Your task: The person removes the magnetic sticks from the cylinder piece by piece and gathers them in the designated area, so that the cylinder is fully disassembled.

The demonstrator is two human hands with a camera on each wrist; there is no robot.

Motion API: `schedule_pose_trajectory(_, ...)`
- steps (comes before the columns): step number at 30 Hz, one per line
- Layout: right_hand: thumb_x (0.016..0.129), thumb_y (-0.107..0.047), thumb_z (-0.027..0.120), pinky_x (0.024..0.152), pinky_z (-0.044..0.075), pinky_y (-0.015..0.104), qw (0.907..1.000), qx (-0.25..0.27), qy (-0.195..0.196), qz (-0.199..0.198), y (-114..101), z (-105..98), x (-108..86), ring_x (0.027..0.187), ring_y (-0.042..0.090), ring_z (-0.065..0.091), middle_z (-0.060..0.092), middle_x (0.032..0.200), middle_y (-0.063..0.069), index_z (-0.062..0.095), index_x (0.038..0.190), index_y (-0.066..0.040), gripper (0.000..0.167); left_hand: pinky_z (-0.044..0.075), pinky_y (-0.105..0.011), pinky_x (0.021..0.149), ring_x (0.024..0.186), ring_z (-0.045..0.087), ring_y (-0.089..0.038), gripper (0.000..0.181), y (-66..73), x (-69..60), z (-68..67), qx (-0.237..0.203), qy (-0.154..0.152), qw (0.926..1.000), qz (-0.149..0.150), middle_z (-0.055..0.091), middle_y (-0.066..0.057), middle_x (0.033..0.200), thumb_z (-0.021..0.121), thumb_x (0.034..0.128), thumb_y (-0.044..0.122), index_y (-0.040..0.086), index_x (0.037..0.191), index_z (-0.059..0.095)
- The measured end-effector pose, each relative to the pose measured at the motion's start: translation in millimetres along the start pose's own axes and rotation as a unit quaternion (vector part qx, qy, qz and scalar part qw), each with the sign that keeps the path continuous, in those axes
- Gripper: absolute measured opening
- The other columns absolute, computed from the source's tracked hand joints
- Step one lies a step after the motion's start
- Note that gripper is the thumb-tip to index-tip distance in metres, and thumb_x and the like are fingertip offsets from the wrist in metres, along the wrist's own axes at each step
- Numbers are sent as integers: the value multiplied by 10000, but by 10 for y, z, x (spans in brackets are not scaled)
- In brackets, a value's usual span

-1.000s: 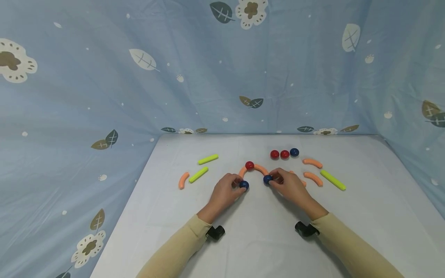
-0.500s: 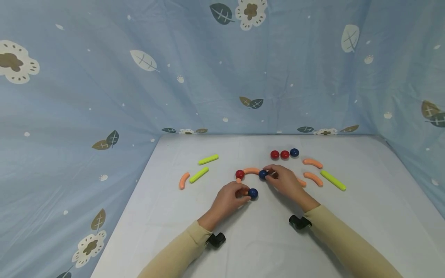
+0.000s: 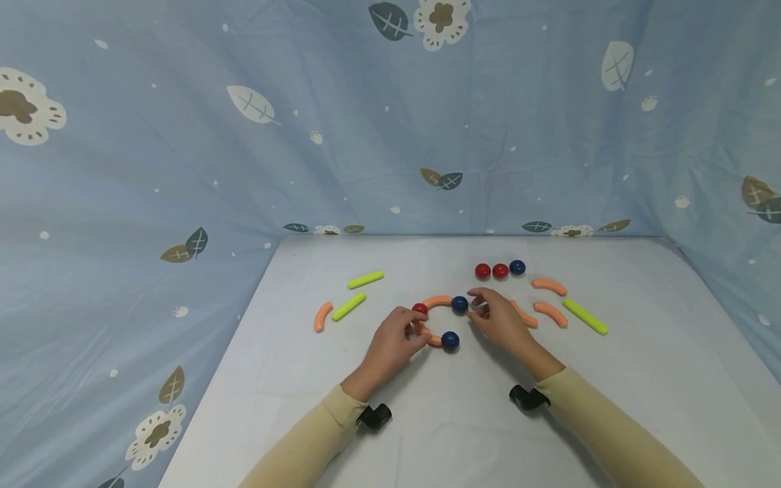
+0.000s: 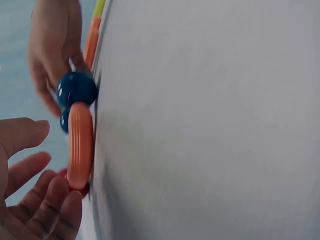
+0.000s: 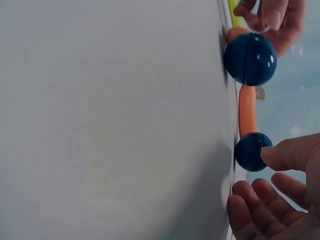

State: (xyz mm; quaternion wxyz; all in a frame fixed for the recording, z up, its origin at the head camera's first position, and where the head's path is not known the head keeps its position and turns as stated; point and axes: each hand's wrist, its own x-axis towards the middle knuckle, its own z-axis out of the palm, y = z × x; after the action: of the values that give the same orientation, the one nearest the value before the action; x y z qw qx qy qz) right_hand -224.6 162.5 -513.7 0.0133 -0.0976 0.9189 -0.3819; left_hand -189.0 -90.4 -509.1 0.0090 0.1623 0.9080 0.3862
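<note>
A chain of balls and curved orange rods lies mid-table. Its red ball (image 3: pixel 419 308) joins an upper orange rod (image 3: pixel 438 300), ending in a blue ball (image 3: pixel 459 304), and a lower orange rod (image 4: pixel 81 145), ending in another blue ball (image 3: pixel 450 340). My left hand (image 3: pixel 393 341) is beside the red ball and lower rod, thumb and fingers spread apart, partly hiding that rod from the head view. Just right of the upper blue ball, my right hand (image 3: pixel 500 325) has its thumb and fingers parted around no object; in the right wrist view its thumb overlaps that ball.
Two red balls (image 3: pixel 483 271) and a blue ball (image 3: pixel 517 267) sit at the back. Several orange rods (image 3: pixel 550 314) and a yellow-green stick (image 3: pixel 584 316) lie right. Two more yellow-green sticks (image 3: pixel 349 307) and an orange rod (image 3: pixel 323 316) lie left. A patterned blue curtain (image 3: pixel 390 135) stands behind.
The chain has turned and shifted left, its lower blue ball moving right and nearer the person. Both hands have let go of the blue balls; the left has drawn back toward the red ball.
</note>
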Motion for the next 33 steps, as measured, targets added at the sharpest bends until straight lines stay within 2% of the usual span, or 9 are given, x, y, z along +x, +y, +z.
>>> schedule_pose_trajectory(4,925,-86,729,832,572,418,9999,-91,40,22,-16,-6,-82,940,230,639,648,1119,135,575,1335,-7,444,518,-277,753,946,595,-177,395,-73,45,-60,75,229,9996,-163,590,-31,1163,781,916,281,148,1273,678)
schedule_pose_trajectory(7,921,-95,735,828,567,405,9998,-190,24,-47,-20,-6,-137,933,215,633,651,1104,119,600,1305,-12,415,519,-292,782,977,585,-145,477,-121,84,-80,251,251,9989,-295,582,-36,1229,779,916,321,156,1337,629)
schedule_pose_trajectory(13,920,-98,740,849,573,413,9997,-119,-89,-189,-80,6,-232,951,211,639,655,1088,89,627,1280,-33,383,536,-327,856,1039,601,-131,609,-178,158,-77,349,84,9986,-401,563,-39,1335,782,912,342,155,1445,555)
schedule_pose_trajectory(19,924,-109,737,842,577,382,9982,-74,-448,-396,-144,55,-305,945,180,638,670,1104,51,639,1286,-67,377,534,-326,856,1054,593,-127,667,-194,207,-63,453,-172,9976,-499,539,-20,1400,783,904,387,206,1492,523)
schedule_pose_trajectory(26,935,-167,736,837,569,330,9939,-4,-891,-643,-198,122,-353,961,147,637,681,1150,11,656,1298,-119,375,523,-328,857,1044,594,-144,666,-227,236,-43,785,-315,9961,-248,570,-19,1388,781,898,421,220,1486,538)
schedule_pose_trajectory(33,903,-163,780,798,557,321,9913,-190,-919,-922,-221,147,-366,932,143,620,677,1110,-32,688,1250,-140,359,519,-325,839,1024,599,-154,649,-212,250,-37,935,-284,9951,-118,606,-21,1349,787,895,408,199,1465,561)
